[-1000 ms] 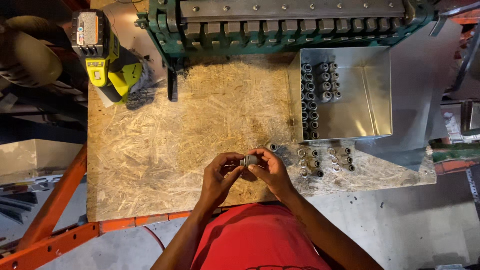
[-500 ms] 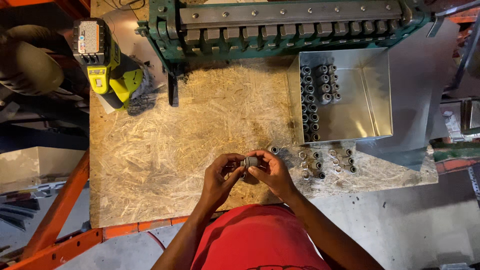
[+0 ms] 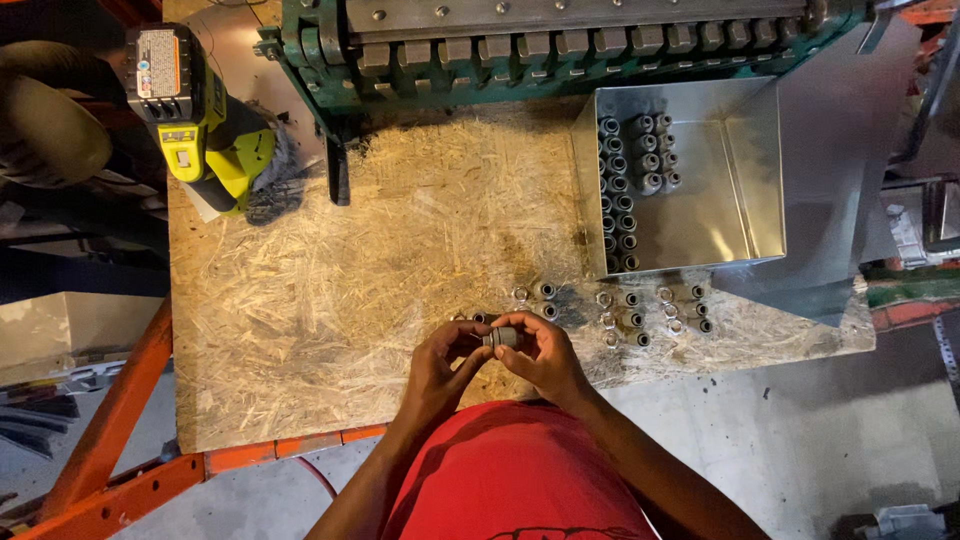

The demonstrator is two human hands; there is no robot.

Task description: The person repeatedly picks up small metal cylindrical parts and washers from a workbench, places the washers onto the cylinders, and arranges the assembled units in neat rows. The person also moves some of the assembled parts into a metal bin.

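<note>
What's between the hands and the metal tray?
Head view: loose small fittings in rows on the board, between the hands' fitting and the tray.

The pale strand-board counter (image 3: 330, 300) carried a yellow-green cordless drill (image 3: 200, 140), a shiny square sheet-metal tray (image 3: 740, 215), a green metal machine (image 3: 560, 40) and loose small grey fittings (image 3: 640, 310).

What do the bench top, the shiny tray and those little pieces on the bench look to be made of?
Bench top: strand board, pressed wood flakes showing, raw and matte. Tray: folded sheet metal, likely steel, bright and reflective. Small fittings: dull grey metal, hollow ends; the alloy is unclear. Both hands, left hand and right hand, hold one fitting.
</note>
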